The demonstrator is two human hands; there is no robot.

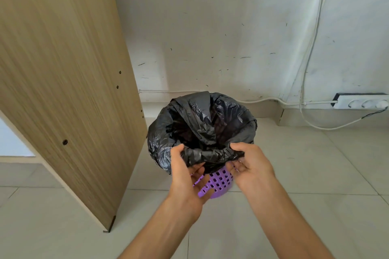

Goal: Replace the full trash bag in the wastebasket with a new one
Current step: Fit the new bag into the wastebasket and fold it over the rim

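A purple lattice wastebasket (pixel 219 183) stands on the tiled floor near the wall. A black trash bag (pixel 202 124) lines it, its edge folded over the rim all round. My left hand (pixel 185 176) pinches the bag's near edge with thumb on top and fingers underneath. My right hand (pixel 250 164) grips the same near edge a little to the right. The bag's inside is dark and I cannot see what it holds.
A tall wooden panel (pixel 63 82) leans close on the left of the basket. A scuffed white wall (pixel 210 27) is behind it. A white power strip (pixel 362 102) and loose cables (pixel 311 48) sit at the right along the skirting.
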